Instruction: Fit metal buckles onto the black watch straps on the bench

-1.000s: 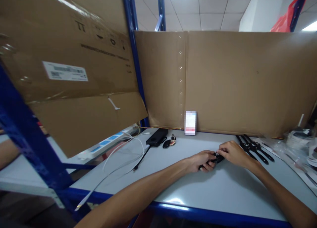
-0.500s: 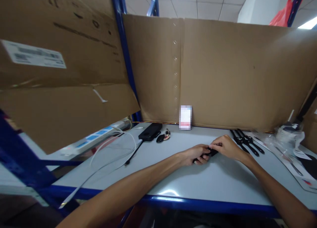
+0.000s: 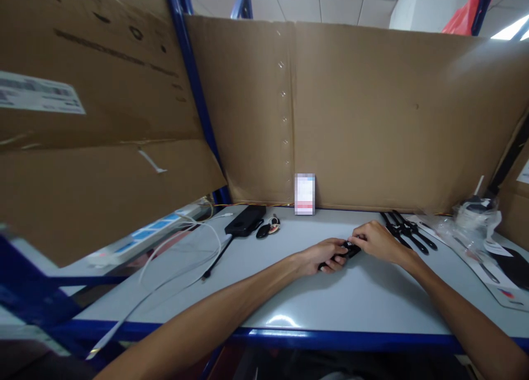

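Both hands meet over a small black object near the middle of the white table. My left hand is curled around its near end. My right hand pinches its far end with fingertips pressed together. Most of the object is hidden under the fingers, so I cannot make out what it is. Several similar black strap-like pieces lie in a row just right of my right hand.
A black power bank and a key fob sit at the back left, with white cables and a power strip. Cardboard walls enclose the back. A small white card leans there. Plastic bags lie at right.
The view has drifted right and slightly down, so everything sits further left. Both hands remain joined on the small black object with little visible movement.
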A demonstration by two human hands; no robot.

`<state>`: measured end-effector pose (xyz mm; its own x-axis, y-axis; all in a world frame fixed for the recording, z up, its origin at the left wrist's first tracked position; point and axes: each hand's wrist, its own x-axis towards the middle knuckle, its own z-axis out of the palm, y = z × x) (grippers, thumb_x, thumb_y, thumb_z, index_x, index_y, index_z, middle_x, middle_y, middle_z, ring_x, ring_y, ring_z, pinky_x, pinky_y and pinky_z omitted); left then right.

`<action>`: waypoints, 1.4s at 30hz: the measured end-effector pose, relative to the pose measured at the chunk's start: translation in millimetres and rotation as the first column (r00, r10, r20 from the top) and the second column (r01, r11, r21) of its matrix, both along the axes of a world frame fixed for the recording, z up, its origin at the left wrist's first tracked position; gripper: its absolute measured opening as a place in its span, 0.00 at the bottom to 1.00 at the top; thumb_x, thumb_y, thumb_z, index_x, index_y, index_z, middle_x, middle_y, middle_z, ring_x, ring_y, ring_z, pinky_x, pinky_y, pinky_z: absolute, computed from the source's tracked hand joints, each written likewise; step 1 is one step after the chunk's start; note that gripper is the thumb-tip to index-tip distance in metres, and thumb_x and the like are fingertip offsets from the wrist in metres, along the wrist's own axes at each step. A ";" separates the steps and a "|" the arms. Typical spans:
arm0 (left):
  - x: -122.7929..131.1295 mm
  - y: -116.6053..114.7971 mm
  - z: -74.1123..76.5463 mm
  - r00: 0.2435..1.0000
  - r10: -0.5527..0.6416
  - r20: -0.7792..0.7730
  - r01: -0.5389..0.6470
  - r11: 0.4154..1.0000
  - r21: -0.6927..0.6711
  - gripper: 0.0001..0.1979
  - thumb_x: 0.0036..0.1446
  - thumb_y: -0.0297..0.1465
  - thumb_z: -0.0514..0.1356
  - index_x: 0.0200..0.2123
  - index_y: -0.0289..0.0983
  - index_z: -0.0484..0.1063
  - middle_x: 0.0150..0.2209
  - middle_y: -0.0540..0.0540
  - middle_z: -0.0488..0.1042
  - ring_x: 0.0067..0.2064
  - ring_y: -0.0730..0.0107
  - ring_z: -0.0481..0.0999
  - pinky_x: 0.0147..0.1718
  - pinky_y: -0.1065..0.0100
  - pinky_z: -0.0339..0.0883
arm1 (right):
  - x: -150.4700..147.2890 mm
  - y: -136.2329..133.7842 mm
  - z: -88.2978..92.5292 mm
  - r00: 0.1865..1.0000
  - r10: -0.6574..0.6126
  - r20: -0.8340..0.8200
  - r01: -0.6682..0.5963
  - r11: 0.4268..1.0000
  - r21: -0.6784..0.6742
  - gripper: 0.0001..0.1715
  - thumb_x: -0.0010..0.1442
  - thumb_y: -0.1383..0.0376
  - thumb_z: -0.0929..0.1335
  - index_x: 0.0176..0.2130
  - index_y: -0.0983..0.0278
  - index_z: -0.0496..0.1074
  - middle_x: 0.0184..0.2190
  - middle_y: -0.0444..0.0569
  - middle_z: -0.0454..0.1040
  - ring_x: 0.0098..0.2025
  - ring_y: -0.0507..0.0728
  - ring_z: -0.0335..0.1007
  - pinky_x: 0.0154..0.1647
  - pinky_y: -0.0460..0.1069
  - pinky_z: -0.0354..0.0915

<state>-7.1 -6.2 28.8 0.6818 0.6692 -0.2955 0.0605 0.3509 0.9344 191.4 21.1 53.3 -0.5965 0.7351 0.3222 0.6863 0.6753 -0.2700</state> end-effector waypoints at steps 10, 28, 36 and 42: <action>-0.1 1.1 -2.5 1.000 0.019 -0.013 -0.019 1.000 0.008 0.09 0.59 0.31 0.57 0.42 0.40 0.59 0.23 0.59 0.52 0.16 0.83 0.44 0.14 0.78 0.34 | -3.9 -4.2 1.3 0.992 0.103 -0.077 -0.109 0.991 -0.077 0.21 0.64 0.56 0.65 0.28 0.66 0.78 0.18 0.41 0.62 0.24 0.49 0.49 0.26 0.46 0.45; 2.6 -4.4 4.5 0.997 0.055 -0.062 -0.054 0.998 0.011 0.05 0.61 0.29 0.52 0.41 0.41 0.58 0.22 0.58 0.53 0.16 0.83 0.44 0.15 0.77 0.33 | -5.3 -7.3 3.3 0.996 0.078 -0.045 -0.079 0.997 -0.024 0.21 0.64 0.58 0.64 0.27 0.65 0.77 0.18 0.41 0.58 0.24 0.49 0.46 0.26 0.46 0.43; 2.2 -4.9 4.6 0.997 0.043 -0.061 -0.042 0.999 0.011 0.05 0.62 0.29 0.51 0.41 0.40 0.58 0.22 0.58 0.53 0.16 0.83 0.44 0.15 0.76 0.33 | -3.4 -3.7 0.5 1.000 -0.003 -0.005 0.003 1.000 -0.006 0.22 0.62 0.60 0.65 0.20 0.66 0.71 0.17 0.42 0.60 0.24 0.49 0.45 0.27 0.48 0.41; 1.6 -4.6 2.9 0.997 0.048 -0.056 -0.047 0.999 0.012 0.06 0.61 0.31 0.54 0.41 0.40 0.58 0.22 0.59 0.53 0.15 0.83 0.44 0.15 0.77 0.33 | -6.0 -4.0 -0.7 0.998 0.011 -0.056 -0.014 0.997 -0.071 0.22 0.60 0.61 0.66 0.18 0.67 0.67 0.16 0.39 0.52 0.24 0.48 0.44 0.26 0.48 0.41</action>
